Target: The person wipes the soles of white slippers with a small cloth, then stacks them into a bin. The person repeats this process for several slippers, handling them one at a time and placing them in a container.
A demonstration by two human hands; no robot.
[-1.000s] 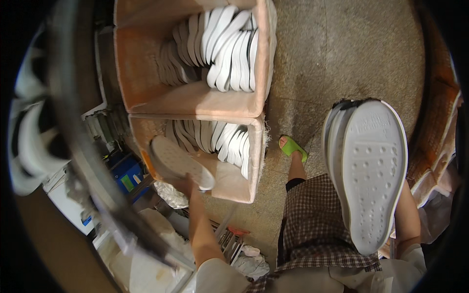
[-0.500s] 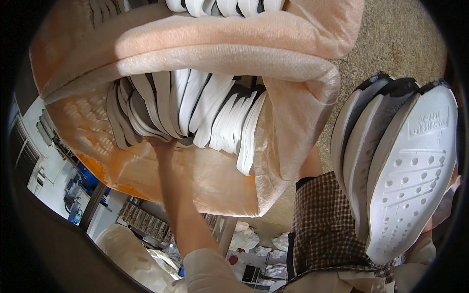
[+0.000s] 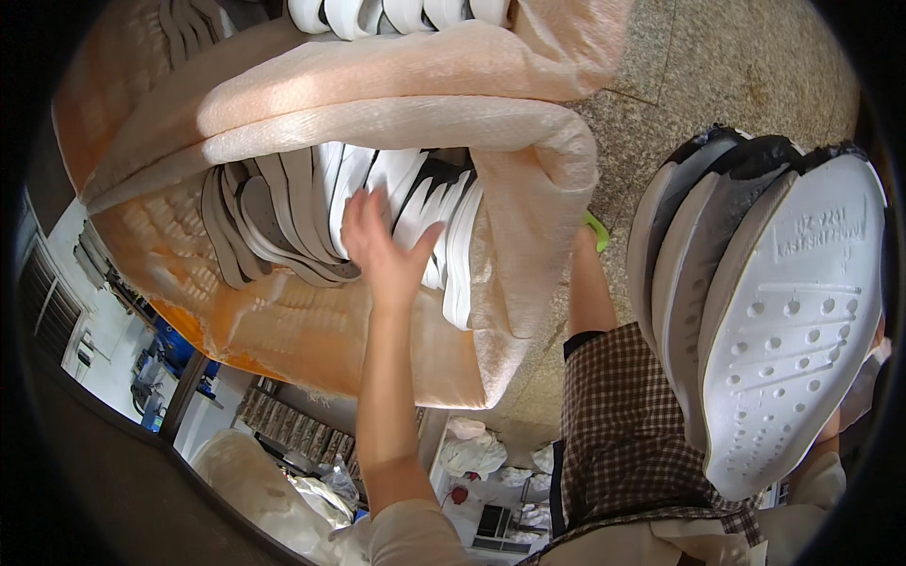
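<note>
My left hand is open over a packed row of shoe soles, its fingers spread against the white soles in the row's right part. Greyish soles lean together to its left. The row sits inside a pale orange woven sack with a rolled rim. At the far right my right hand grips a stack of shoe soles from behind and below, so most of that hand is hidden. The nearest sole shows a white, dotted underside; dark edges top the stack.
Behind the rolled rim, another sack portion holds more white soles. Speckled stone floor lies to the right. A bare leg in a green shoe stands beside the sack. Plastic bags and a rack are near the lower edge.
My left hand has come up from under the greyish soles and moved right, opening over the white ones. The sack has shifted slightly left in view. My right hand still holds its stack.
</note>
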